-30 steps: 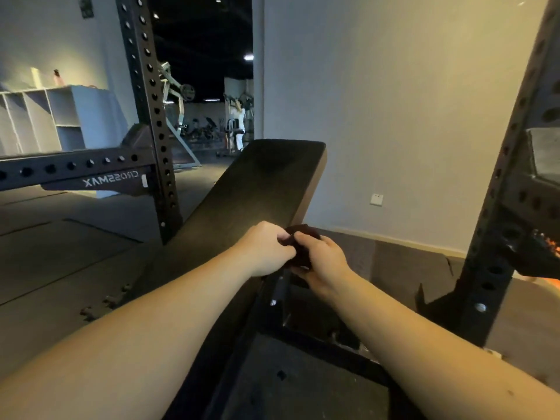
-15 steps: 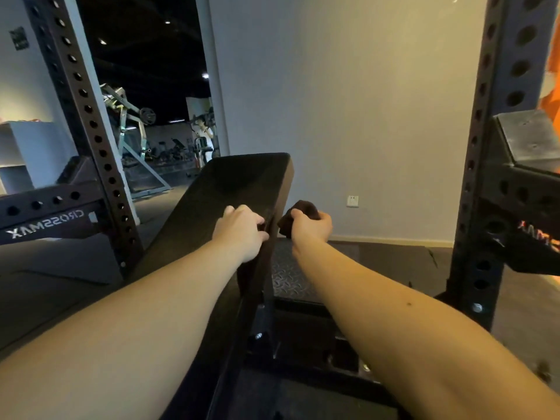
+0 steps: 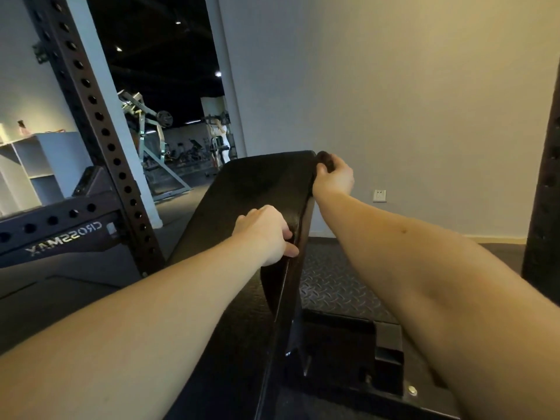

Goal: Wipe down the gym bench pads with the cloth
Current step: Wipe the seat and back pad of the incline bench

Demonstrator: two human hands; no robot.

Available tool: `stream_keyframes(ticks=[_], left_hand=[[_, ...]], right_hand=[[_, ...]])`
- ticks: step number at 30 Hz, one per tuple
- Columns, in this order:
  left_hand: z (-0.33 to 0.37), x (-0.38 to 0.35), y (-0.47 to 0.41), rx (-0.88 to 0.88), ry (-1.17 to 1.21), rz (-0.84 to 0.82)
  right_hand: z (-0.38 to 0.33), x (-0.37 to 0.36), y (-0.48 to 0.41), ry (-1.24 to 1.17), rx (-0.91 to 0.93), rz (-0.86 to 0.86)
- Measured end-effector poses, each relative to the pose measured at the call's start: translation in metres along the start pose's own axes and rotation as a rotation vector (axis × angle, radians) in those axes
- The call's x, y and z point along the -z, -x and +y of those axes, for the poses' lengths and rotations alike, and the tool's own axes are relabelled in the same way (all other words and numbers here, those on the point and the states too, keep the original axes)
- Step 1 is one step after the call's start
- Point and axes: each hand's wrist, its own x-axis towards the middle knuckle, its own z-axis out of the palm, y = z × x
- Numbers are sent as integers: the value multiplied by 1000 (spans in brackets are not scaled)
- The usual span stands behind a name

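Note:
The black inclined bench pad (image 3: 254, 189) rises away from me in the middle of the view. My right hand (image 3: 335, 177) is at the pad's top right corner and grips a dark bunched cloth (image 3: 323, 160) against the pad's right edge. My left hand (image 3: 266, 233) sits lower down, its fingers curled round the pad's right side edge. Most of the cloth is hidden inside the right hand.
A black perforated rack upright (image 3: 91, 122) and its crossbeam (image 3: 60, 228) stand left of the bench. Another upright (image 3: 545, 192) is at the far right. The bench base (image 3: 357, 350) sits on checker-plate floor (image 3: 330, 286). White shelves (image 3: 33, 165) are far left.
My right hand has slid the cloth up the pad's right edge from mid-height to the top corner. My left hand has kept its hold on the side edge.

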Motion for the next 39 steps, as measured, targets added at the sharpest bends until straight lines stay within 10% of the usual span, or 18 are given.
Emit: stream_keyframes(ticks=[39], left_hand=[[-16,-9,-23,-67,-30,-17]], right_hand=[[61,36,83,43,136,-133]])
